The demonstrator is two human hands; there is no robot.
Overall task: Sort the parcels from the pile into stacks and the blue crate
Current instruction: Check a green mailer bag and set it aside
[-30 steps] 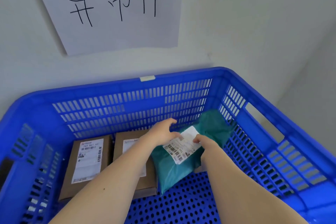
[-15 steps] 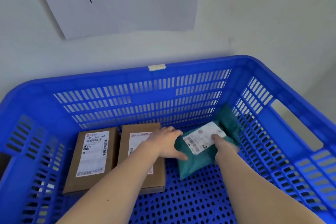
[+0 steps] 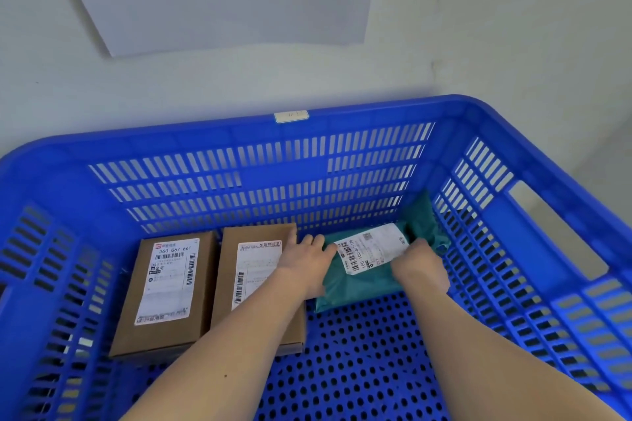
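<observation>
Head view. Both hands down inside the crate (image 3: 342, 114), at the bag (image 3: 355, 287).

Left hand (image 3: 304, 263): palm down, fingers stretched forward along the bag's left edge and touching it. Thumb tucked out of sight against the plastic, so cannot tell whether pinching or merely resting.

Right hand (image 3: 422, 267): fingers curled down over the bag's right part and clamped on it. Tips hidden, knuckles at the near right corner of the label (image 3: 372, 248).

Bag green, flat on the perforated floor, label up, in the far right corner. Far end bunched up against the right wall, close to the back wall.

Just left of it, the right box (image 3: 249, 270), long side beside the bag, left hand over the seam between the two. Next over, the left box (image 3: 164, 294), side by side with the first across a narrow gap. Both label up, short ends near the back wall; left box near the left wall.

Bare floor in front of the bag, between the forearms and out to the right wall.

Behind the back rim, the wall (image 3: 478, 27), with a sheet (image 3: 222, 10) bearing black strokes.
</observation>
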